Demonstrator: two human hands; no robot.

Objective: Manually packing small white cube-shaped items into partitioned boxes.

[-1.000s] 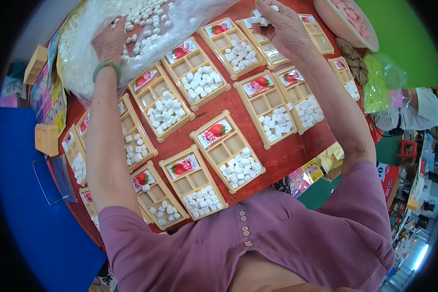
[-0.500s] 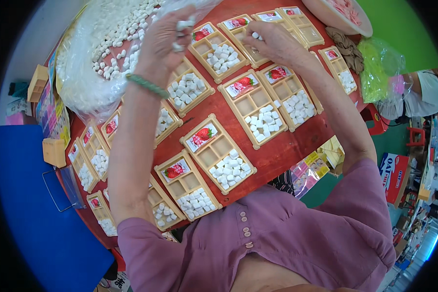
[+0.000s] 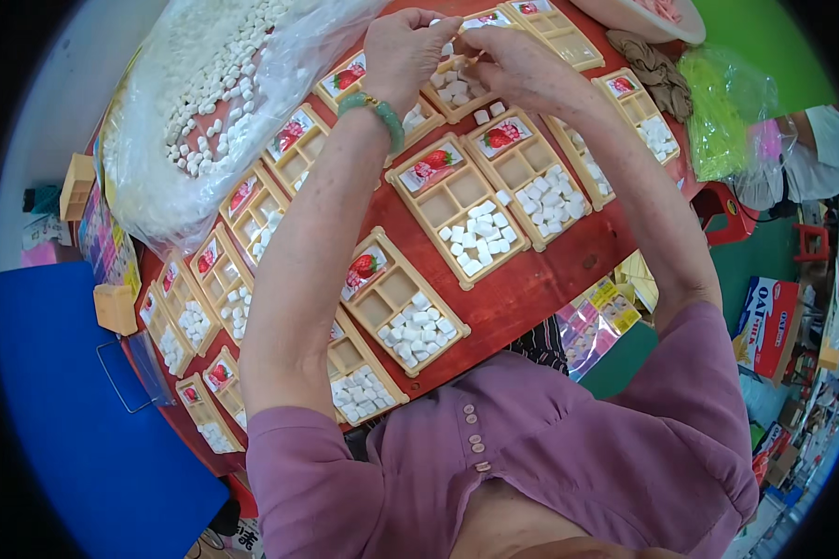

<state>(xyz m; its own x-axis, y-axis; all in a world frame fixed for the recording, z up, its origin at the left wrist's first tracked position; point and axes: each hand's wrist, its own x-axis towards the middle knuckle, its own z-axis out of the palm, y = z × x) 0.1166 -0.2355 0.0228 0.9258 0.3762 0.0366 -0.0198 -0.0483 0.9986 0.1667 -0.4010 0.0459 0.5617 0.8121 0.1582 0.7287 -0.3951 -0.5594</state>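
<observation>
**Left hand and right hand close together over one divided tray**

Left fingers: bent in a pinch, a white marshmallow showing among them. Right fingers: curled, tips just beside the left ones; grasping or released, I can't make out, the back of the hand hides it.

Key relation: tray directly under and just on the wearer's side of both sets of fingertips. Long axis slants from far left to near right. Left hand masks its far end, right hand overlaps its right edge; neither clearly nearer. Heap of marshmallows in its near compartment.

Just off the tray's near edge, two loose marshmallows on the red surface.

Nearer the wearer: a neighbouring tray, strawberry card at its far end, small bare compartments between, marshmallows at the near end. Others like it stand around, slanting much the same way.

Left wrist: green bangle.

Farther out, left: big clear plastic bag with many more marshmallows spread on it. Right: brown crumpled cloth, pale basin with pink pieces, lime-green plastic bag. Beyond that, another person's white sleeve.
</observation>
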